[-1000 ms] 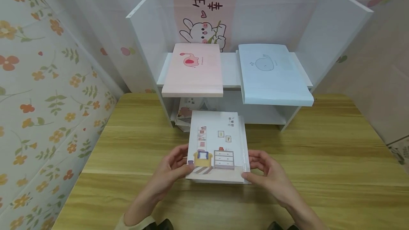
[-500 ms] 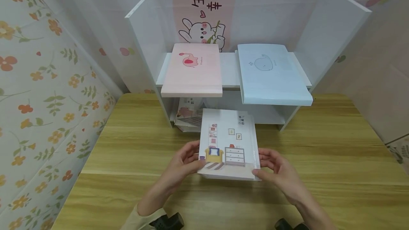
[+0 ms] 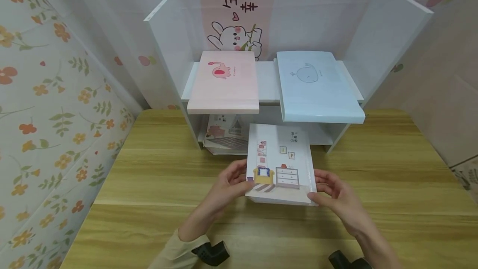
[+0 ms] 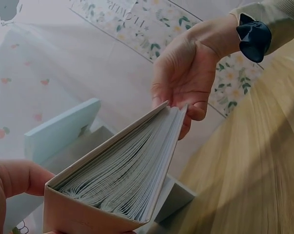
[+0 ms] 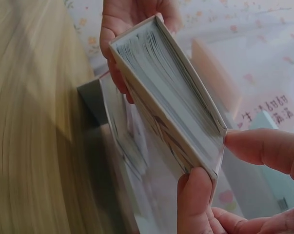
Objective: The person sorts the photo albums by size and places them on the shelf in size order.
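A thick white photo album, its cover printed with an armchair and a chest of drawers, is held between both hands in front of a small white shelf unit. My left hand pinches its near left corner, thumb on the cover. On the opposite side my right hand grips the near right corner the same way. Fanned page edges of the album show in the left wrist view. Its far end overlaps the front of the lower shelf in the head view.
Another printed album lies at the left of the lower shelf. On the upper shelf, a pink elephant album and a blue whale album jut past the front edge. A wooden table lies underneath; floral cloth hangs at left.
Both hands have carried the white album rightward and slightly toward the shelf unit. More of the album on the lower left shelf now shows.
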### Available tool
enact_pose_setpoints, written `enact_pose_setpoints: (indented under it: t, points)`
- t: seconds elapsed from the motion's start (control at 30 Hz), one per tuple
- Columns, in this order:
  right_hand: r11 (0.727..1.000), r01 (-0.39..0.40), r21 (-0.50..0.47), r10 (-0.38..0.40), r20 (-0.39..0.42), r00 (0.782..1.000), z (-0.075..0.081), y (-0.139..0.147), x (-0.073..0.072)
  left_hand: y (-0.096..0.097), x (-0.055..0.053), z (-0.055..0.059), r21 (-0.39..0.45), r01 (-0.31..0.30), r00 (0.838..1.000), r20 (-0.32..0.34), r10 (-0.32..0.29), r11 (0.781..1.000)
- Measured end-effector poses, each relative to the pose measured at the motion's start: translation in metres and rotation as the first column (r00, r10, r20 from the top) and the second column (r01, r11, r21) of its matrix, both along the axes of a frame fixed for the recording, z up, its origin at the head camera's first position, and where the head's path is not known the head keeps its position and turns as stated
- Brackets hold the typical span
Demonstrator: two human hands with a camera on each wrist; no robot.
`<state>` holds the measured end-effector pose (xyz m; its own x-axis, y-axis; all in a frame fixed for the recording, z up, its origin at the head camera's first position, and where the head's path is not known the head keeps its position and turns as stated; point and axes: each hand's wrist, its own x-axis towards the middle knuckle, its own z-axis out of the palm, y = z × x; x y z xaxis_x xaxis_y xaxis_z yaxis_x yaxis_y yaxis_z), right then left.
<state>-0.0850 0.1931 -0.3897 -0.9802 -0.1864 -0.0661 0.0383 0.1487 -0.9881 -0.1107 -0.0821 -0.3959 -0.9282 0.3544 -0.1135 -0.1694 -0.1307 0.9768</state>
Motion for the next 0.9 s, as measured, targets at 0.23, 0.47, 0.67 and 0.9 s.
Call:
enact_pose_setpoints:
  t: [0.23,0.47,0.67,0.9]
  points:
    - [1.0,0.003,-0.003,-0.003,-0.006,1.0,-0.003,0.011,-0.004,0.011,-0.005,0.0,0.013,-0.01,1.0,0.009,0.01,1.0]
    - [1.0,0.018,-0.002,-0.018,0.015,1.0,-0.005,0.016,-0.008,0.019,-0.01,-0.004,0.011,-0.015,0.999,0.03,0.015,1.0]
    - [0.999,0.04,-0.017,-0.04,0.034,0.999,-0.009,0.02,-0.012,0.027,-0.015,-0.008,0.028,-0.028,0.998,0.057,0.027,0.999]
    - [0.996,0.088,-0.003,-0.088,0.068,0.994,-0.014,0.026,-0.02,0.04,-0.023,-0.012,0.035,-0.061,0.993,0.103,0.057,0.998]
